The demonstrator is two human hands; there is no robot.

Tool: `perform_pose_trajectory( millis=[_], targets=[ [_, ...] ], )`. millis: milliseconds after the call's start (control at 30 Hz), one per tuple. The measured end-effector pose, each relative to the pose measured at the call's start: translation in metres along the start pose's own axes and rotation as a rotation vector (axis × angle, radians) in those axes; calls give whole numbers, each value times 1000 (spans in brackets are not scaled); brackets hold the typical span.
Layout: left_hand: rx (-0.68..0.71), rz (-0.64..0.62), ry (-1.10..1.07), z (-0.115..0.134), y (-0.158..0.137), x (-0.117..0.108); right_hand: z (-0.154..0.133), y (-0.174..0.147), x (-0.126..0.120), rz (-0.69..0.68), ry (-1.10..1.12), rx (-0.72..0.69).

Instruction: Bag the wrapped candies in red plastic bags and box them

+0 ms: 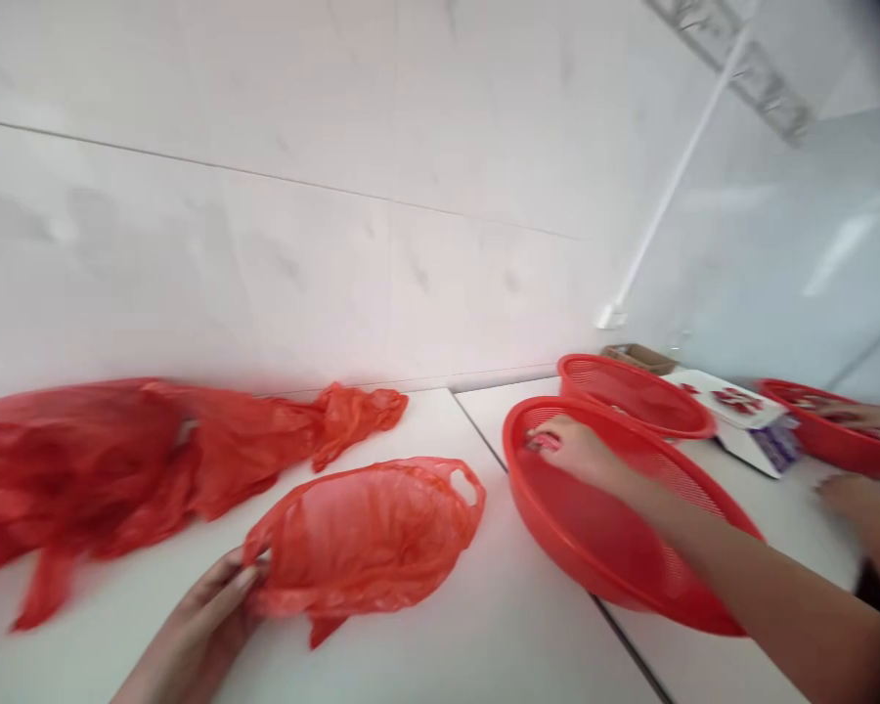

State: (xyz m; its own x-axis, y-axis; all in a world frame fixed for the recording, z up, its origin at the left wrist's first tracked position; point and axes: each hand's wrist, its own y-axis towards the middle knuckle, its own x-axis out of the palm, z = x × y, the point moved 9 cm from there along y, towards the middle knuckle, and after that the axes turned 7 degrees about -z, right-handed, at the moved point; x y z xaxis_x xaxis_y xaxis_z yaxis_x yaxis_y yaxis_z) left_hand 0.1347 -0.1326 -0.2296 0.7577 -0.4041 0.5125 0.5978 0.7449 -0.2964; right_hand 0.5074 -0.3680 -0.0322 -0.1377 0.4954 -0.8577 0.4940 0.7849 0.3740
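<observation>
My left hand (224, 606) pinches the near left edge of a red plastic bag (367, 538), which lies spread with its mouth facing up on the white table. A loop handle shows at the bag's far right end. Over the near red plastic basket (631, 518), my right hand (572, 450) reaches in at the left end. Its fingers are closed on a small pink thing (544, 442), too blurred to name. The basket has slotted mesh walls, and my forearm crosses over part of it.
More red plastic bags (132, 450) lie heaped at the left along the wall. Behind the near basket stand a second red basket (631, 391), a brown tray (641, 358) and a white box (740, 416). Another person's hand (869, 416) is at a third red basket (828, 440).
</observation>
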Motion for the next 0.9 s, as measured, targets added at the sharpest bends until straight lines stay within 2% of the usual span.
perform_pose_trajectory(
  millis=[67,133,167,233,300,333,433,500,533,567,633,667,700,767,800,833,900],
  targets=[
    [48,-146,-16,5,-4,15,-24,-4,-14,-13,48,-23],
    [83,-232,-15,8,-7,25,-57,-12,-23,2,109,-74],
    [95,-256,-8,9,-8,27,-78,-18,-20,-18,162,-134],
    [118,-289,11,11,-11,31,-125,-29,3,-118,288,-297],
    [137,-313,29,12,-15,33,-165,-36,43,-232,360,-411],
    [142,-325,32,13,-17,33,-179,-36,65,-268,368,-425],
    [136,-356,40,12,-25,33,-201,-29,125,-379,379,-376],
    [119,-369,49,12,-29,32,-206,-28,140,-430,410,-355],
    [111,-372,51,12,-30,31,-205,-30,136,-431,423,-353],
    [104,-373,50,12,-31,31,-200,-33,126,-415,426,-348],
    [94,-370,42,12,-31,31,-174,-37,87,-308,399,-282],
    [84,-367,39,12,-31,31,-153,-37,62,-235,356,-216],
    [73,-359,34,12,-30,30,-123,-36,33,-100,308,-96],
    [52,-319,15,11,-29,29,-59,-37,-11,10,160,144],
    [37,-293,2,10,-28,27,-27,-37,-23,-3,96,263],
    [25,-265,-14,10,-27,26,2,-37,-27,-71,55,333],
    [4,-211,-38,8,-26,22,49,-36,-26,-204,3,384]
  ],
)
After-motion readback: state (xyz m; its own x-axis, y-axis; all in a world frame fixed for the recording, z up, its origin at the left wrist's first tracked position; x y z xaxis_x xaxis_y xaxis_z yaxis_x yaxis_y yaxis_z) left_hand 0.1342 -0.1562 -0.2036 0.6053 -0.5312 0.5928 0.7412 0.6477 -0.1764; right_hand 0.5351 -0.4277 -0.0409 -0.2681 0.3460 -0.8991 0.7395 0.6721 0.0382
